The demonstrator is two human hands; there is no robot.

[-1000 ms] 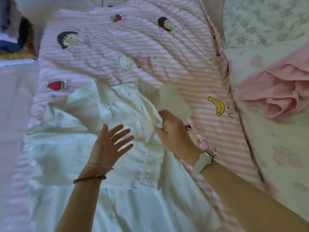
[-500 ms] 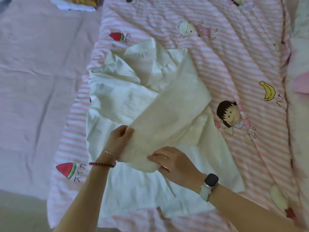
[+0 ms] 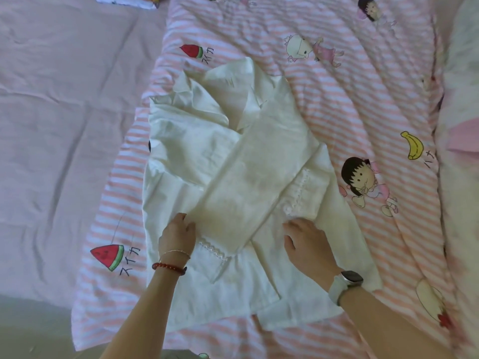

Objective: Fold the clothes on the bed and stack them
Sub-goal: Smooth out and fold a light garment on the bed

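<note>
A white blouse (image 3: 181, 156) lies spread on the pink-striped quilt (image 3: 337, 104), collar toward the far side. Its right sleeve (image 3: 254, 182) is folded diagonally across the front, cuff pointing toward me. My left hand (image 3: 177, 235) rests on the blouse just left of the cuff, fingers curled down at the sleeve's edge. My right hand (image 3: 305, 242) lies flat on the fabric to the right of the cuff, near the lace-trimmed button placket (image 3: 298, 193). Neither hand pinches the cloth that I can see.
A plain pink sheet (image 3: 64, 125) covers the bed to the left of the quilt. Folded items (image 3: 129, 0) peek in at the top left. More pale and pink bedding (image 3: 461, 125) lies along the right edge.
The sleeve, held up by both hands half a second ago, now lies flat across the blouse. Both hands have let go and rest on the fabric. The view shifted closer.
</note>
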